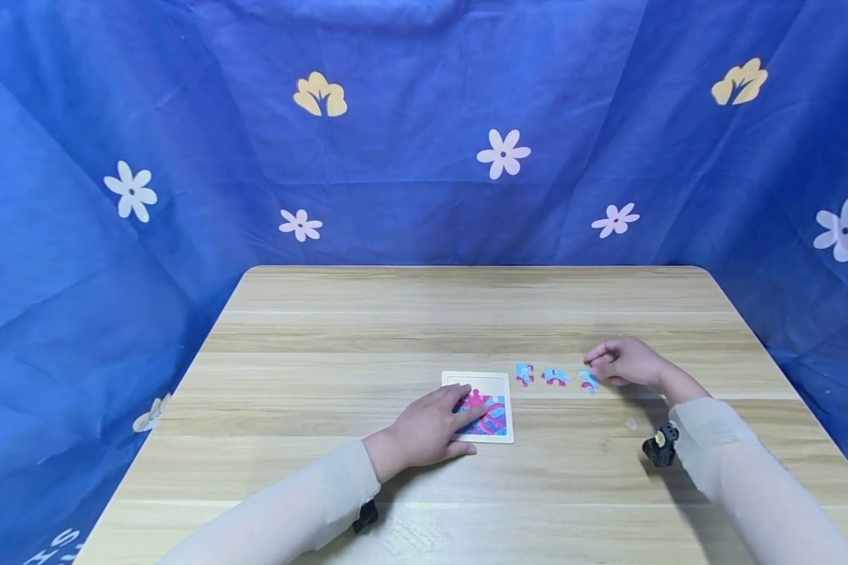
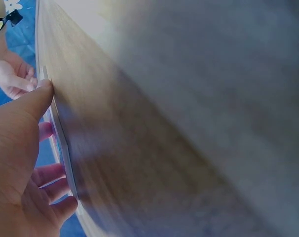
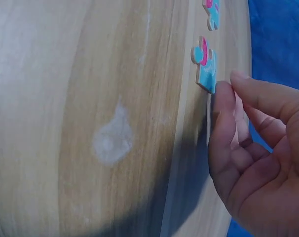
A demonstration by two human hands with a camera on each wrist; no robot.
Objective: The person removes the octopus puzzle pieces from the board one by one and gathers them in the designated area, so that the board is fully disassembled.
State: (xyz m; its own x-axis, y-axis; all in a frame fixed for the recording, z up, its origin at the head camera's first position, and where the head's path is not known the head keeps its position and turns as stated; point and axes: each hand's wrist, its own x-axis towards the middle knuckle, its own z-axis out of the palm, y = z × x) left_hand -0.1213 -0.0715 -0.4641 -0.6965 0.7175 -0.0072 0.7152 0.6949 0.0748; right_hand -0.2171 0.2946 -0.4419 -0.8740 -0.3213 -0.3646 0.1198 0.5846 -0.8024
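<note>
My left hand (image 1: 431,428) rests over a small square puzzle tray (image 1: 510,416) with a pale rim, its fingers spread across the pink and blue picture pieces (image 1: 493,422). In the left wrist view the thumb of that left hand (image 2: 16,148) touches the tray's edge. To the right of the tray, three loose blue and pink jigsaw pieces lie in a row: a left one (image 1: 524,373), a middle one (image 1: 555,377) and a right one (image 1: 589,381). Beside the right piece is my right hand (image 1: 629,362), fingers bent, a fingertip at the corner of the puzzle piece (image 3: 206,74).
The wooden table (image 1: 353,314) has rounded far corners. Blue cloth (image 1: 410,141) with printed flowers hangs behind and at both sides. A small pale mark (image 1: 632,424) shows on the tabletop below the right hand.
</note>
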